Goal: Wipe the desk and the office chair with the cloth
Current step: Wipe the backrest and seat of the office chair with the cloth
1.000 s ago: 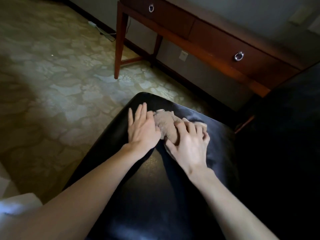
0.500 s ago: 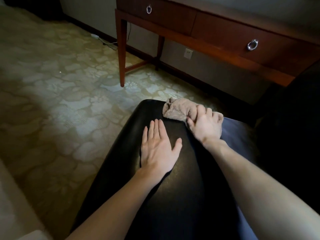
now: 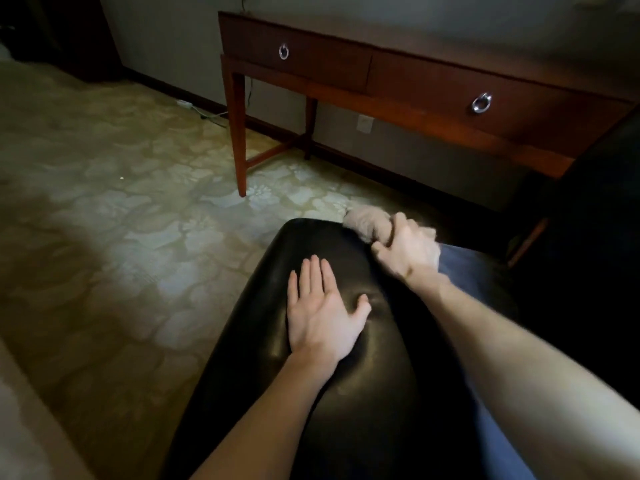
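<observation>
Head view: right hand [image 3: 405, 251], blurred, apparently clutches the bunched cloth [image 3: 363, 223] at the far edge of the office chair seat [image 3: 363, 393], left hand [image 3: 325, 317] flat and relaxed on it; overshooting could drag the cloth off.

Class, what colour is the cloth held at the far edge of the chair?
Pale beige-pink cloth, gripped by the right hand; the head view shows it.
</observation>
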The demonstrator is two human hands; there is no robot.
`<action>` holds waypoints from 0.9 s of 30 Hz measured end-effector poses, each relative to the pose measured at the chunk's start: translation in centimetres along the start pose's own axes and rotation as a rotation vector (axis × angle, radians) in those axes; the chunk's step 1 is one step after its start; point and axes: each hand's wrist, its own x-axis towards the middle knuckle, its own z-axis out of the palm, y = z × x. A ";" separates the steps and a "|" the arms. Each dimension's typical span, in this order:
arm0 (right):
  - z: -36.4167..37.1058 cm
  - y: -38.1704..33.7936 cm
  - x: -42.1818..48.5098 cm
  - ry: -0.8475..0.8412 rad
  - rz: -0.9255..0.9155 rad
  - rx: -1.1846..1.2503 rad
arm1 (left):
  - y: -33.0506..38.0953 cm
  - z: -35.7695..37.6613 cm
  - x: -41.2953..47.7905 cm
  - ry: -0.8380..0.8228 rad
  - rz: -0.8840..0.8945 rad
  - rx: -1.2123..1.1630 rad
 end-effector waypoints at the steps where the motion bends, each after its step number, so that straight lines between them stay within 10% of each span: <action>1: -0.3 0.2 -1.7 -0.002 -0.019 -0.012 | 0.1 -0.1 0.0 0.003 0.004 0.008; 14: -5.3 -1.2 -22.8 -0.218 -0.048 -0.141 | -0.1 -1.4 -0.3 0.001 0.016 -0.067; 27: -5.9 5.0 -33.0 -0.033 -0.062 -0.140 | 4.5 -4.5 -5.7 -0.050 0.216 0.002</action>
